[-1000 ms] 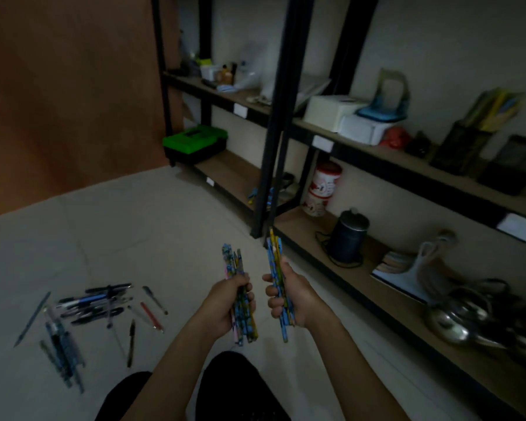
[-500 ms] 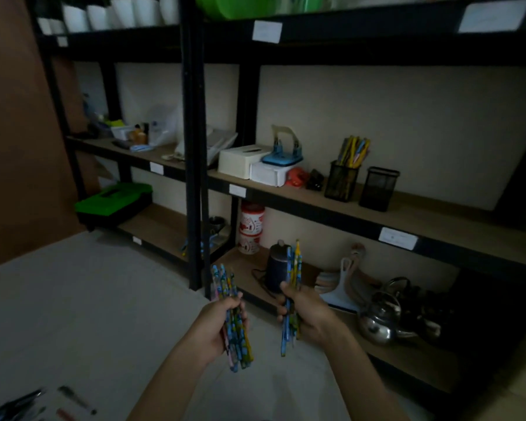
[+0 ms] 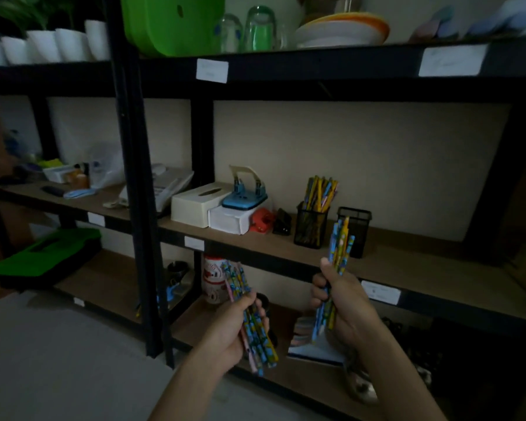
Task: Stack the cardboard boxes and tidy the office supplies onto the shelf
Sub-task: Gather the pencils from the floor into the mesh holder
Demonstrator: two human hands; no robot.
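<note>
Closer now than before, the middle shelf carries a full mesh pencil cup beside an empty-looking mesh cup. Right grip clamps one pencil bundle in front of that cup; left grip clamps a second bundle, lower. Advise squaring ends, then lowering each bundle upright.

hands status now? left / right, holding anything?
Left hand: closed around a bundle of patterned pencils.
Right hand: closed around a second pencil bundle.
</note>
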